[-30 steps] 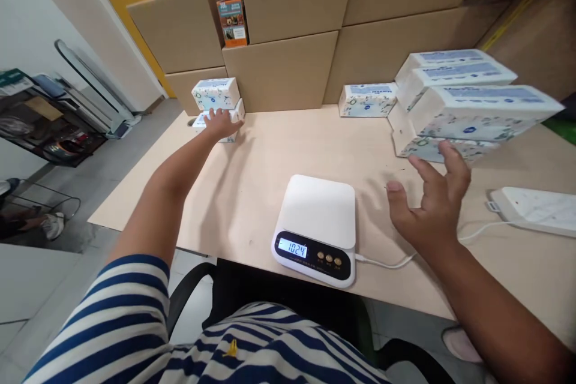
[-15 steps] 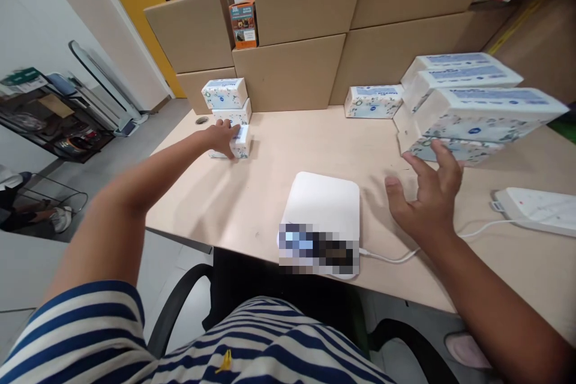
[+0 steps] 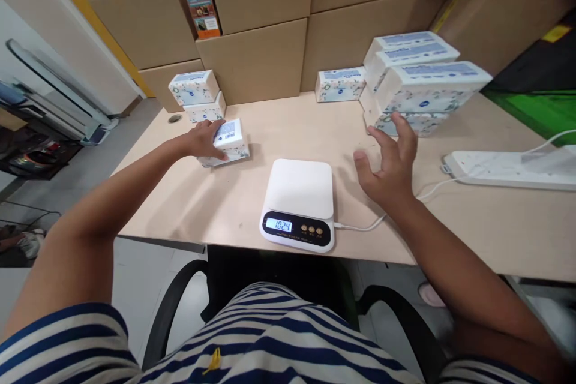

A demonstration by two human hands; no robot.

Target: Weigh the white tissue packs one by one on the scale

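Observation:
My left hand [image 3: 204,141] is closed over a white tissue pack [image 3: 234,139] at the left of the table, thumb on its near side and fingers across its top. Just behind it, two more tissue packs [image 3: 193,89] are stacked one on the other. My right hand [image 3: 389,162] hovers open over the table, fingers apart and curved, nothing in them. Beyond it rises a pile of several tissue packs [image 3: 432,87]. Between my hands lies a white digital scale [image 3: 300,189], its platform bare and its lit display reading about -102.4.
A single tissue pack [image 3: 341,85] sits by the cardboard boxes [image 3: 258,63] along the back. A white cable [image 3: 364,228] runs right from the scale, past my right wrist. The white power strip [image 3: 513,169] lies at the right. An orange box [image 3: 203,12] is wedged among the boxes.
The view has shifted right. My left hand has drawn the tissue pack rightward, away from the two stacked ones, and turned it a little. My right hand stays open near the pile.

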